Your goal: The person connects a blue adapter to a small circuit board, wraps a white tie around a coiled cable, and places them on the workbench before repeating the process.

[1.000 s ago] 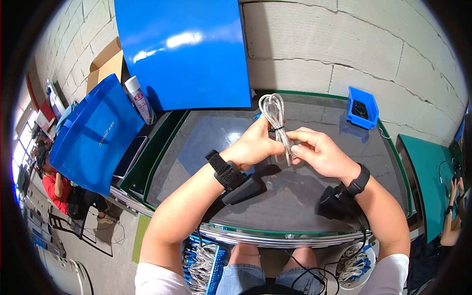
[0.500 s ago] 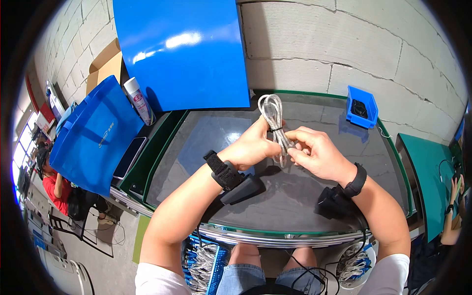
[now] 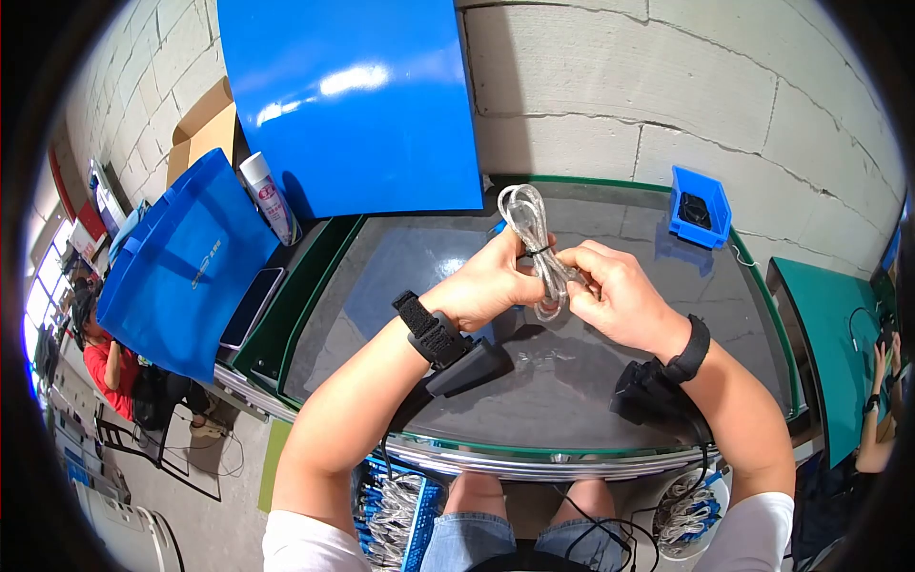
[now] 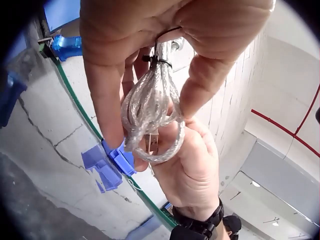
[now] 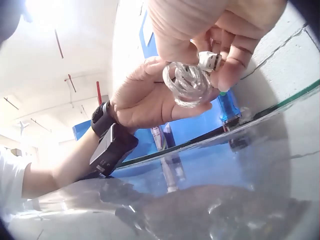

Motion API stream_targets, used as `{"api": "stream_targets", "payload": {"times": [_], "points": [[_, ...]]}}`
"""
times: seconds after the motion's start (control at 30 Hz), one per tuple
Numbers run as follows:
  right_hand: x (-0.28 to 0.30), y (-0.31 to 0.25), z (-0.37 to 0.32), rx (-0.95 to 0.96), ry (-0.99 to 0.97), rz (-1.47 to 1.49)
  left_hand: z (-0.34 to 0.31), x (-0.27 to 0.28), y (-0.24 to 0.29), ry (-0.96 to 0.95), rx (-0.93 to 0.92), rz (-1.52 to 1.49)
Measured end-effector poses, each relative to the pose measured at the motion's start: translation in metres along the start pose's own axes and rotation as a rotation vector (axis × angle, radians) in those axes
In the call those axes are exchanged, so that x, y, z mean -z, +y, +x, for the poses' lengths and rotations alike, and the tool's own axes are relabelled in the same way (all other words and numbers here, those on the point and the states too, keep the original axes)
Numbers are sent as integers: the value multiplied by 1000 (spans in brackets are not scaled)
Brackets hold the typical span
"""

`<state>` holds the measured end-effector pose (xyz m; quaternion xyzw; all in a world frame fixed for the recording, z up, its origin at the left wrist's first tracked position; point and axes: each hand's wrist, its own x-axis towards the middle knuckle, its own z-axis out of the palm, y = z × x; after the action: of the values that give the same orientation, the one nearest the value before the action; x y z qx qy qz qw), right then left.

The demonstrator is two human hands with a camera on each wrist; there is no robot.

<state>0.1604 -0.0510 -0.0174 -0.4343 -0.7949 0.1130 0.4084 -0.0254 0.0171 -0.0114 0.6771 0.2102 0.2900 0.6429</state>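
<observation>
A coiled, clear silvery braided cable [image 3: 526, 212], bound around its middle with a black tie, is held above the dark tabletop. The left hand [image 3: 493, 283] grips the bundle from the left, near the tie. From the right, the right hand [image 3: 620, 294] pinches the lower part of the cable with thumb and fingers. A pale connector [image 5: 210, 60] shows between the right fingers in the right wrist view. In the left wrist view the loops [image 4: 150, 107] hang below the tie, between both hands.
A blue bin [image 3: 701, 208] with a black item stands at the back right. A blue bag [image 3: 191, 267], a spray can [image 3: 270, 198] and a phone [image 3: 253, 306] are at the left. Below the table's front edge are a blue basket [image 3: 424, 522] and a white bucket of cables.
The right fingers have shifted slightly on the lower cable, and the lower loops have changed shape a little. The left hand keeps its grip, nearly still.
</observation>
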Motion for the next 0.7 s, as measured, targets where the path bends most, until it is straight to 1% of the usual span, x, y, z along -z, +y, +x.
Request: {"api": "stream_targets", "payload": {"times": [0.07,0.13,0.23,0.3,0.37,0.4,0.47,0.53,0.6,0.67,0.7], "points": [[1,-1,0,19,-2,-17,0,-1,0,13,-21,2],[2,-2,0,-3,0,21,-4,-5,6,24,-14,-112],[4,-4,-1,-17,-12,57,-4,-9,10,42,22,-102],[3,-2,-1,-11,-27,57,-3,-4,6,53,5,-66],[2,3,0,45,-40,134,-2,1,3,65,-10,-31],[3,4,0,45,-40,135,-1,2,2,57,-14,-27],[4,4,-1,-53,-80,343,-1,2,2,49,-17,-24],[6,1,0,-74,-79,356,-4,-2,6,78,-32,-108],[7,3,0,-95,-76,369,-4,-6,13,94,-6,-113],[6,8,0,-21,-116,218,-4,-6,12,110,20,-117],[6,7,0,-20,-116,218,-2,-3,8,122,18,-105]]}}
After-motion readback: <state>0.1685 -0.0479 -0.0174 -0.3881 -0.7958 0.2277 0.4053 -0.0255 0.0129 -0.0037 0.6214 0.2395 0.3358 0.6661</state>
